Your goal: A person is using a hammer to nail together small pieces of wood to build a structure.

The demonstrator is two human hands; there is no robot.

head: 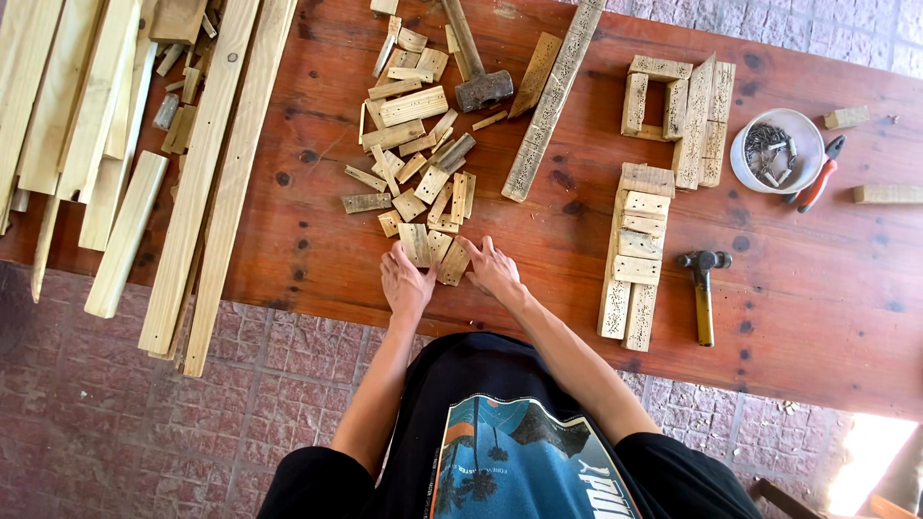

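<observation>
Reddish wooden table [317,259] over brick paving: left hand [404,281] and right hand [492,269], fingers spread open, rest on small wood offcuts [435,252] at the near edge; claw hammer [703,288] lies right.

Two hands are showing, the left hand [404,282] and the right hand [493,269], both lying flat at the near edge of the heap of blocks [415,144]. That heap is holding too many small wood offcuts to count exactly, roughly thirty. Two hammers are lying on the table [827,317]: a heavy mallet [478,77] and a smaller claw hammer [704,288]. One white bowl [777,151] is sitting there, one pair of red pliers [817,178] beside it. Two block assemblies are lying at the right, the far frame [678,115] and the near frame [633,250]. One long drilled strip [553,101] is lying slantwise. About ten long planks [125,144] are lying at the left.
</observation>
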